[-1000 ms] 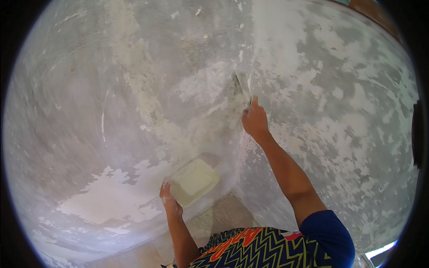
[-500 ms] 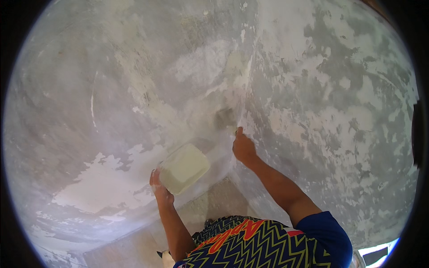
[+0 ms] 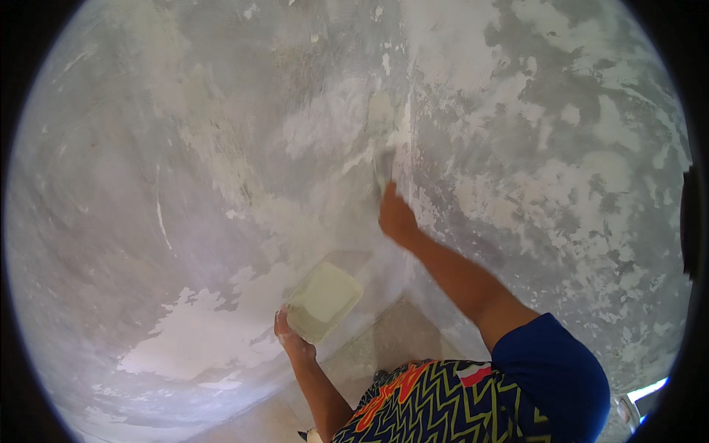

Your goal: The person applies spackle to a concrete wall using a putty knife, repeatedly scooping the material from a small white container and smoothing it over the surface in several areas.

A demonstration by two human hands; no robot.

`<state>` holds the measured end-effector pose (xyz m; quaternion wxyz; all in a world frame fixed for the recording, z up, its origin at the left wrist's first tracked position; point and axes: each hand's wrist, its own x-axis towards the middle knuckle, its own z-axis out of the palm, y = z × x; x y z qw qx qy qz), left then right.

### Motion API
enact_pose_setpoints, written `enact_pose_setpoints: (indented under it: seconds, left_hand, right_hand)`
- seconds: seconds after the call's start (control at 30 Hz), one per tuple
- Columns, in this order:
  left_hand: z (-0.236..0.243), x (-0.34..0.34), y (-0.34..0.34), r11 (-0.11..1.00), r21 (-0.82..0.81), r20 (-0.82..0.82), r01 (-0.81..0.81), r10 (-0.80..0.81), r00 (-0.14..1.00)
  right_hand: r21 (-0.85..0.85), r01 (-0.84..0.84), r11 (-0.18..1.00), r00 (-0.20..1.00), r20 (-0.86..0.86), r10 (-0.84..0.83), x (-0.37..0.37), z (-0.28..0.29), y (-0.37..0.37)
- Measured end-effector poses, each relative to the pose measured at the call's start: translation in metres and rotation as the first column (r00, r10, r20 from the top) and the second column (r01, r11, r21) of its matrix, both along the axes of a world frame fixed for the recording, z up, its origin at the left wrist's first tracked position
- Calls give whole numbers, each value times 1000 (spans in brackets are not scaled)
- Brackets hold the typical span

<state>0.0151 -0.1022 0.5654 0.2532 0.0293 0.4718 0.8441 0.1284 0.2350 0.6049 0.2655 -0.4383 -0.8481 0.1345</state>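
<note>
My left hand [image 3: 292, 336] grips the side of a pale, shallow rectangular tub [image 3: 325, 301], its inside coated with whitish filler. The tub is tilted toward me, in front of the left wall. My right hand [image 3: 397, 220] is closed round the handle of a putty knife. The grey blade of the putty knife [image 3: 385, 162] is at the left wall, close beside the inner corner; motion blurs it and the handle is mostly covered by my fingers. Smeared filler [image 3: 358, 159] shows on the wall near the blade.
The left wall [image 3: 207, 111] and right wall [image 3: 509, 184] meet in a vertical corner, both grey with patchy white filler. A large white patch [image 3: 199, 332] lies low on the left wall. The floor [image 3: 402, 325] shows below the tub. A bright opening [image 3: 650, 391] is at lower right.
My right hand and the putty knife have moved up along the corner, the blade turning more upright. The tub in my left hand sits lower and further right in view, as the view has shifted.
</note>
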Motion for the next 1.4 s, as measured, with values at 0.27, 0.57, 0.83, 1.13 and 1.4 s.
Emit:
enact_pose_setpoints:
  seconds: [0.27,0.57,0.83,1.13,1.4]
  left_hand:
    - [-4,-2,8,998,-8,-60,55,-55,997]
    - [-10,11,0,997,-32,-92,67,-69,993]
    - [-6,-8,-16,999,-39,-43,-34,32,999]
    - [20,13,14,999,33,-59,18,-16,998]
    - [-2,20,6,999,-22,-22,33,-34,999]
  right_hand:
    - [-251,-61,966,962,243,124,77,-73,-43]
    - [210,14,978,935,-350,62,31,140,12]
    - [-144,-102,984,994,-51,96,7,3,-46]
    - [-2,29,1000,999,18,-29,87,67,-44]
    - [93,105,990,972,-222,-82,38,126,37]
